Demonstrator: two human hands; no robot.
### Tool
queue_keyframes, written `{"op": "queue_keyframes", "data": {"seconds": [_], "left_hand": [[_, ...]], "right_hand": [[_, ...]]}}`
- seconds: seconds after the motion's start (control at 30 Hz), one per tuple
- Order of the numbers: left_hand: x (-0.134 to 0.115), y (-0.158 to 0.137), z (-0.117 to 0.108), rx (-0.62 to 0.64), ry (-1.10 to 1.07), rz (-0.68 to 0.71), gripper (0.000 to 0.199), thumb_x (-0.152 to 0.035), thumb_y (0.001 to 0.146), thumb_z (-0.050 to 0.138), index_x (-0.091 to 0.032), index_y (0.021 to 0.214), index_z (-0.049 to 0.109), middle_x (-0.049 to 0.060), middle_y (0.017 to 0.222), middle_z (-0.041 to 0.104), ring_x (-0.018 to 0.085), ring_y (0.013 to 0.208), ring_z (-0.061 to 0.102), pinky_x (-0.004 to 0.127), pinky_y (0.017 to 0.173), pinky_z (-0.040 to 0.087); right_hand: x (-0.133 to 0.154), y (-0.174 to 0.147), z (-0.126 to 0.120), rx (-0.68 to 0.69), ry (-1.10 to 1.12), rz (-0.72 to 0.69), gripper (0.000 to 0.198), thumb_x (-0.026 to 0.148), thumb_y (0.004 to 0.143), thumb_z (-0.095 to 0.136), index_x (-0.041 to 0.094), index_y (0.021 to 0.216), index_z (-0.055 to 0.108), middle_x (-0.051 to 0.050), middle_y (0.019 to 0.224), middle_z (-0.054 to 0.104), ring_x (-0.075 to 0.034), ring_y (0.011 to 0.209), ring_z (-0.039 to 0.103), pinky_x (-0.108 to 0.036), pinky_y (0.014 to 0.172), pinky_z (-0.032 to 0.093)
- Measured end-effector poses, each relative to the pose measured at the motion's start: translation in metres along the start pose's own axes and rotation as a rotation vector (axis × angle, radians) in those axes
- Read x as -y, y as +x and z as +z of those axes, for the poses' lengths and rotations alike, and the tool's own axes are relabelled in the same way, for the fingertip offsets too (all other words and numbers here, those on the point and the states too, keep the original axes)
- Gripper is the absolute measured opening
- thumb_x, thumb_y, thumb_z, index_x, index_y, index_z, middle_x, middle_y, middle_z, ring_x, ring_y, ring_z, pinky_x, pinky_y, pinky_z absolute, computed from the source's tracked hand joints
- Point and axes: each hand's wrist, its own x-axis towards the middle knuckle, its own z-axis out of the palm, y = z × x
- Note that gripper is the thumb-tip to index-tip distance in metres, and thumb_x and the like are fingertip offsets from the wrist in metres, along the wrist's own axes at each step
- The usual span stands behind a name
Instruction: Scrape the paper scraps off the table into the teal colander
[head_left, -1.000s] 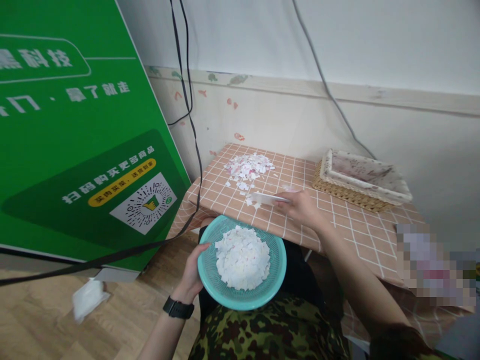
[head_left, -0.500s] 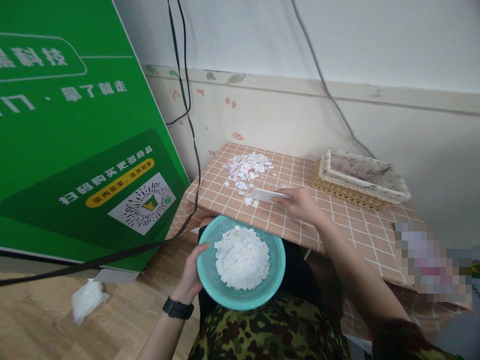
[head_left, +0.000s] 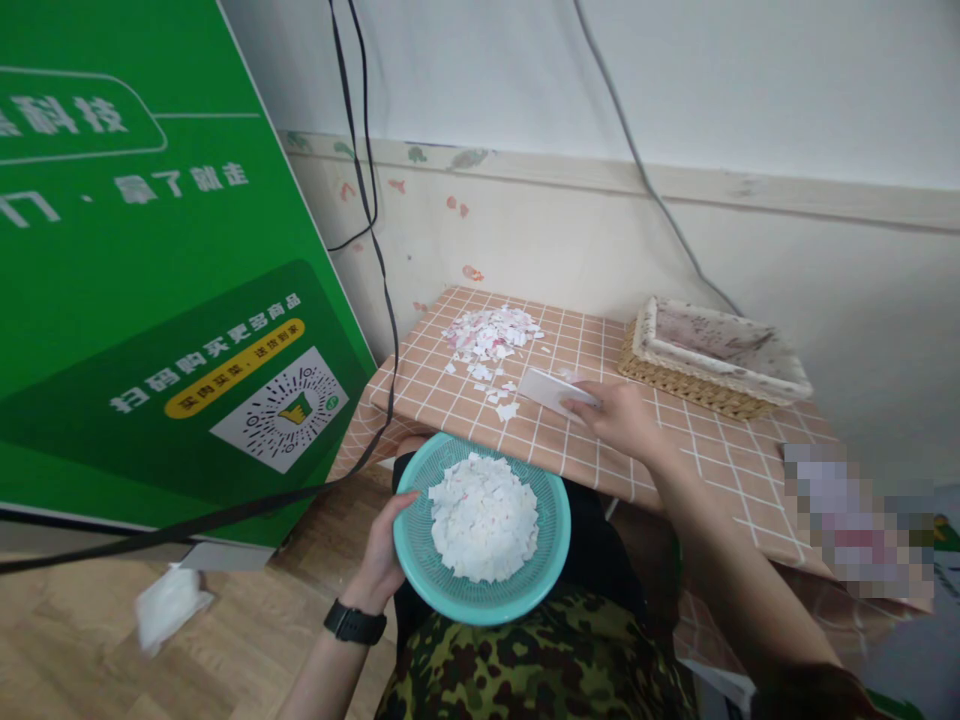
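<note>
My left hand point(head_left: 388, 545) grips the rim of a round turquoise plastic basket point(head_left: 553, 560) at my lap, thumb over the edge. White paper scraps point(head_left: 484, 517) are heaped inside it. My right hand point(head_left: 619, 415) pinches a flat white card-like piece point(head_left: 551, 390) just above or on the tabletop; whether it touches the cloth I cannot tell. Left of the card, a few loose scraps point(head_left: 508, 411) lie near the table's front edge. Farther back sits a larger pile of white and pinkish paper scraps point(head_left: 493, 332).
A brown checked cloth covers the table point(head_left: 585, 340). A lined wicker basket point(head_left: 712, 355) stands at its right rear, against the wall. Black cables point(head_left: 384, 290) hang at the left beside a green printed panel point(head_left: 187, 230). A white plastic bag point(head_left: 171, 605) lies on the floor.
My right hand has shifted slightly right and toward me, with the white card turned so its broad face shows. A few scraps now lie nearer the front edge. The turquoise basket stays put.
</note>
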Motion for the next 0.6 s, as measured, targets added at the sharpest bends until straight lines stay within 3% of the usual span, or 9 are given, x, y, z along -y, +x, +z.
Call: {"op": "queue_keyframes", "data": {"seconds": [0.17,0.4,0.6], "left_hand": [[0.000,0.000,0.000,0.023,-0.021,-0.015,0.017,-0.020,0.074,0.061,-0.009,0.084,0.069,0.010,0.078,0.074,0.025,0.073,0.069,0.037,0.075,0.053],[-0.007,-0.005,0.012,-0.001,-0.030,0.017,0.015,-0.017,0.072,0.061,-0.009,0.082,0.069,0.011,0.076,0.074,0.026,0.071,0.069,0.037,0.072,0.054],[-0.011,-0.007,0.015,-0.007,-0.054,-0.020,0.019,-0.017,0.073,0.060,-0.007,0.086,0.069,0.013,0.076,0.074,0.027,0.072,0.069,0.039,0.074,0.053]], "right_hand": [[0.015,-0.015,0.016,0.064,-0.037,-0.036,0.025,0.029,0.088,0.045,0.020,0.091,0.067,-0.004,0.066,0.065,-0.015,0.057,0.055,-0.026,0.056,0.036],[0.030,-0.012,0.023,0.091,-0.010,-0.060,0.028,0.028,0.089,0.043,0.021,0.105,0.065,-0.006,0.075,0.069,-0.017,0.064,0.060,-0.028,0.060,0.040],[0.041,-0.020,0.021,0.200,0.179,-0.205,0.032,0.027,0.090,0.043,0.024,0.116,0.061,-0.005,0.091,0.070,-0.016,0.075,0.063,-0.028,0.070,0.043]]}}
